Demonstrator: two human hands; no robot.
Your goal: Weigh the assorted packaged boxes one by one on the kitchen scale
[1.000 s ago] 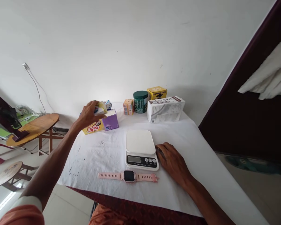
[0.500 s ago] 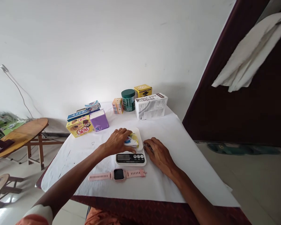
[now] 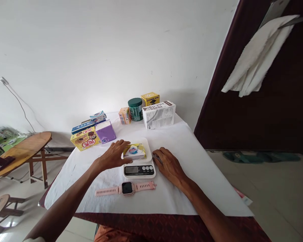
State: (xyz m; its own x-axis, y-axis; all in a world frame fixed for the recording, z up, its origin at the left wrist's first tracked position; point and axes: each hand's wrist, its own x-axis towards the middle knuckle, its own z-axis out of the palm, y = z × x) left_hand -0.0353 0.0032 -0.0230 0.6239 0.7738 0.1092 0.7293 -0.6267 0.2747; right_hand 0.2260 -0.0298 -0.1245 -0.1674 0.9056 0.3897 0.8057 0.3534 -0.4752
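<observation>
A yellow and white soap box (image 3: 134, 151) lies flat on the white kitchen scale (image 3: 146, 148), whose black panel faces me. My left hand (image 3: 114, 155) is at the box's left end, thumb and fingers spread apart; whether the fingertips touch the box is hard to tell. On the cloth just right of the scale rests my right hand (image 3: 168, 164), its fingers loosely spread near the scale's edge and holding nothing. A pink watch (image 3: 127, 188) with its strap laid out flat lies in front of the scale.
Boxes stand at the back left, among them a yellow box (image 3: 86, 138) and a purple box (image 3: 105, 131). A green jar (image 3: 135, 109), an orange box (image 3: 124, 116), a yellow box (image 3: 150, 99) and a white box (image 3: 159, 115) stand at the back, near the wall.
My left hand has moved left off the soap box's top, and the box now shows more fully on the scale. My right hand stays beside the scale. The view has shifted slightly.
</observation>
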